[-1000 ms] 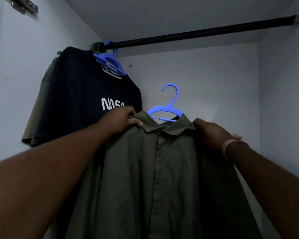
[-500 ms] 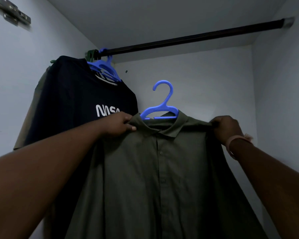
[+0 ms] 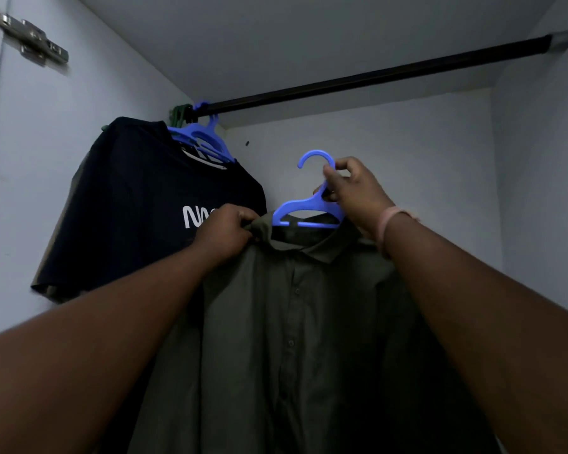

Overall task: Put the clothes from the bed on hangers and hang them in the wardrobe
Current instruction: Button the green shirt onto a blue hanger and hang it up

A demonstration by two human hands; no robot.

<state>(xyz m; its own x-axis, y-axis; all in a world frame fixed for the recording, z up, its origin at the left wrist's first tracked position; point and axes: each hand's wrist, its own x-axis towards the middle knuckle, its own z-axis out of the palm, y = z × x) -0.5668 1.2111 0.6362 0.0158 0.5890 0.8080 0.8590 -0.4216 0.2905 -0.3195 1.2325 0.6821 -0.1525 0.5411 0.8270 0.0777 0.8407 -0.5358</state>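
An olive button-up shirt (image 3: 289, 322) hangs on a blue plastic hanger (image 3: 300, 208) held up inside the wardrobe, below the dark rail (image 3: 374, 78). My left hand (image 3: 227, 232) grips the shirt's left shoulder by the collar. My right hand (image 3: 351, 191) holds the neck of the hanger just under its hook. The hook is free of the rail. A dark NASA T-shirt (image 3: 151, 204) hangs on blue hangers (image 3: 204, 139) at the rail's left end.
The white left wall (image 3: 46, 158) carries a metal door hinge (image 3: 30, 40). The back wall (image 3: 391, 152) and right wall (image 3: 545, 175) close the space. The rail runs bare from the hung clothes to its right bracket (image 3: 561, 40).
My right hand left the shirt's right shoulder and moved up to take the hanger's neck. The shirt and hanger rose a little; my left hand kept its grip.
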